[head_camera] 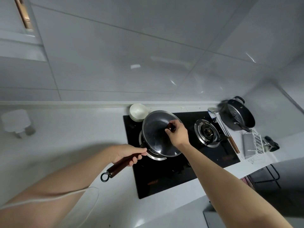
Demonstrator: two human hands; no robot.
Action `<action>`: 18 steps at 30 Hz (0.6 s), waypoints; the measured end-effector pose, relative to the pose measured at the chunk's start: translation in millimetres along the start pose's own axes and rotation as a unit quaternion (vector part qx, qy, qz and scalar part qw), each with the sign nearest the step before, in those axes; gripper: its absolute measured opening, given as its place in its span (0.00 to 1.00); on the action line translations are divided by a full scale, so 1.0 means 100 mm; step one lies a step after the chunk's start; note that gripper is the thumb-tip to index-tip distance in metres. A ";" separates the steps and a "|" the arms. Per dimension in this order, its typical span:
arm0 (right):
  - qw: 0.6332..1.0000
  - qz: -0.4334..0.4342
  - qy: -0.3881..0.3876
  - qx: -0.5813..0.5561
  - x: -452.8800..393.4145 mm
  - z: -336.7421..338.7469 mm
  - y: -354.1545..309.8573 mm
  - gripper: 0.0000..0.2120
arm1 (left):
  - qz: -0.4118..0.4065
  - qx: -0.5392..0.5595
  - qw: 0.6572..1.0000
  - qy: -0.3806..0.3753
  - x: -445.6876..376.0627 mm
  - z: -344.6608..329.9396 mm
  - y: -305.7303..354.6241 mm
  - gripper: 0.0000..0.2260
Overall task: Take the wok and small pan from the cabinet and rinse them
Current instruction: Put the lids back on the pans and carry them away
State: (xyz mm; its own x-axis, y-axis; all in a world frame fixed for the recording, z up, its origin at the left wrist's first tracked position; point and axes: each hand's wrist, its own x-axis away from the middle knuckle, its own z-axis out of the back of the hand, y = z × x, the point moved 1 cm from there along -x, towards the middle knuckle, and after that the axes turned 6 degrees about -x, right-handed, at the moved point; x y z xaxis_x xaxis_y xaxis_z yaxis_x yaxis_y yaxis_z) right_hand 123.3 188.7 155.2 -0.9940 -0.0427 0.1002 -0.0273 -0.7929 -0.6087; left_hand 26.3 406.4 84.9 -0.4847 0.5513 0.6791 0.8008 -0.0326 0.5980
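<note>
A dark wok sits on the left burner of the black gas hob. Its glass lid is tilted, raised at the far side. My left hand grips the wok's long brown wooden handle. My right hand pinches the lid's brown knob. A smaller black pan with side handles lies tilted on the counter at the far right, behind the hob.
A white bowl stands behind the wok at the hob's back edge. The right burner is bare. A spatula with a wooden handle lies along the hob's right side. A white wire rack stands further right.
</note>
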 end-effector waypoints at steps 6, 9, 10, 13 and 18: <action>0.999 -0.025 -0.009 -0.022 0.03 -0.01 -0.04 0.24 | -0.030 -0.117 0.988 0.092 0.12 -0.05 0.03 0.17; 0.999 -0.029 0.005 -0.020 0.14 0.04 -0.10 0.30 | -0.039 -0.208 0.968 0.134 0.26 -0.07 0.03 0.21; 0.999 -0.024 0.025 -0.019 0.22 0.05 -0.14 0.30 | -0.049 -0.249 0.954 0.159 0.34 -0.06 0.02 0.23; 0.996 0.002 0.073 -0.044 0.53 0.07 -0.40 0.25 | -0.110 -0.280 0.912 0.280 0.65 0.08 -0.02 0.19; 0.994 0.077 0.030 -0.070 1.09 -0.32 -1.18 0.13 | -0.169 -0.131 0.916 0.341 1.49 0.30 -0.31 0.09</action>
State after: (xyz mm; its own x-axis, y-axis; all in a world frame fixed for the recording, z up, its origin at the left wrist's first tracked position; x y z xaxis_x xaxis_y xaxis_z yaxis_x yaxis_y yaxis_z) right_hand 14.4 297.2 213.0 -0.9919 -0.1176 -0.0473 0.1157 -0.6876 -0.7168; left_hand -59.7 514.7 154.9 -0.8677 -0.0782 0.4910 0.4960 -0.2036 0.8441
